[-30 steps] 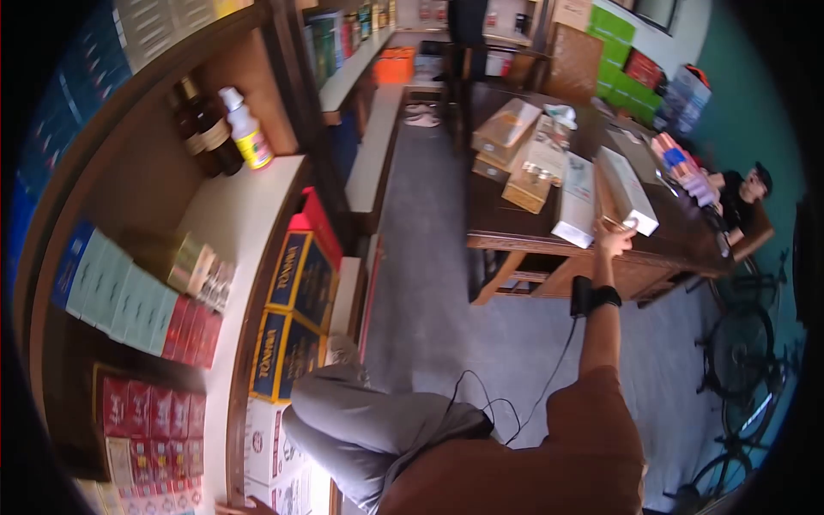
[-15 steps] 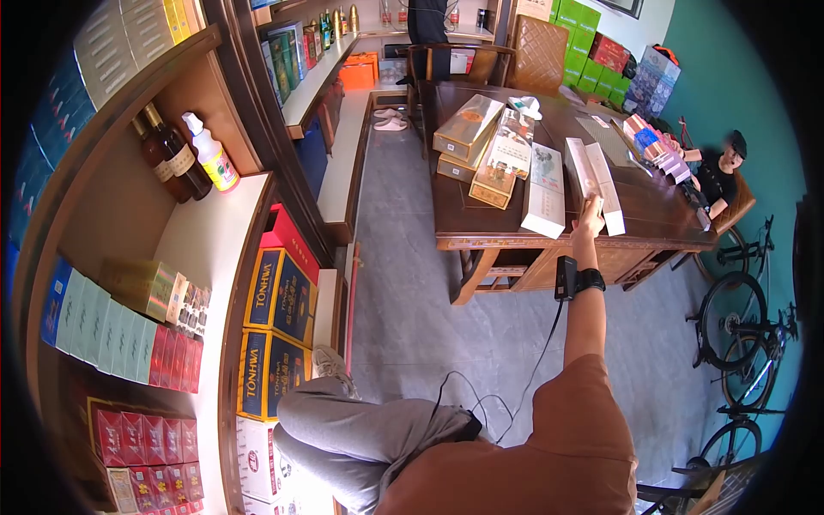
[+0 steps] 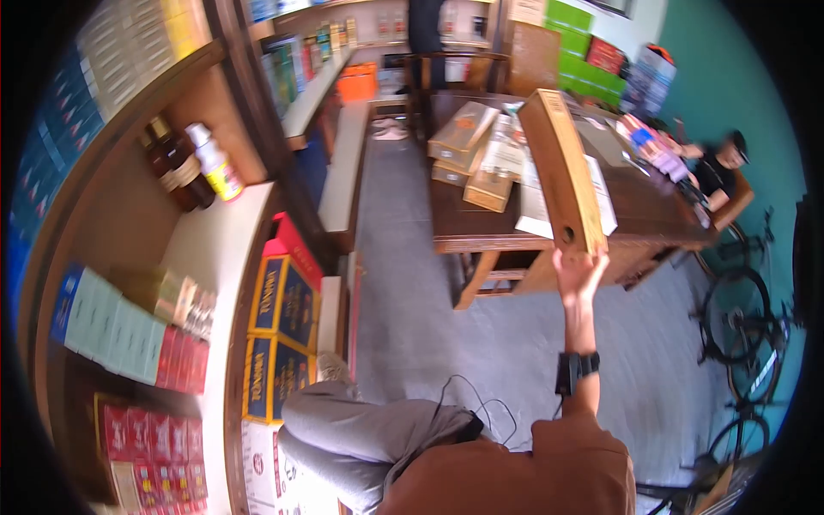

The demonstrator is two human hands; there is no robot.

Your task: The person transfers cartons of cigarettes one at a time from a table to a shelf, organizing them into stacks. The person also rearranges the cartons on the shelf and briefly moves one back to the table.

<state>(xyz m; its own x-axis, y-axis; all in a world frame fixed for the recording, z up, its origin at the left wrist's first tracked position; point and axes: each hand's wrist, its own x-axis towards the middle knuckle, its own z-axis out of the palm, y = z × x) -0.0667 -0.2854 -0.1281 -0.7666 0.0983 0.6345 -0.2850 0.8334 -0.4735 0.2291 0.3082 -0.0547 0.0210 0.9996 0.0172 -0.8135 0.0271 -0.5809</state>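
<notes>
My right hand (image 3: 580,273) grips the near end of a long, narrow box (image 3: 562,167) and holds it tilted up above the table's near edge. The box has a tan, wood-like surface with a round dark hole close to my fingers. Beneath and behind it, partly hidden, lie white long boxes (image 3: 534,206) on the dark wooden table (image 3: 463,232). A stack of tan and gold boxes (image 3: 463,129) rests to their left. A black device and band (image 3: 577,371) are strapped on my right wrist. My left hand is out of view.
On the left, a shelf (image 3: 232,223) holds bottles (image 3: 176,163), a spray bottle (image 3: 215,161) and cartons. TONHWA boxes (image 3: 283,296) are stacked below. A seated person (image 3: 719,176) is at the table's right; bicycles (image 3: 738,318) stand along the wall. A cable (image 3: 481,399) hangs near my leg.
My right hand has raised the long box off the tabletop and drawn it nearer, showing its tan side. The view is blurred by slight motion.
</notes>
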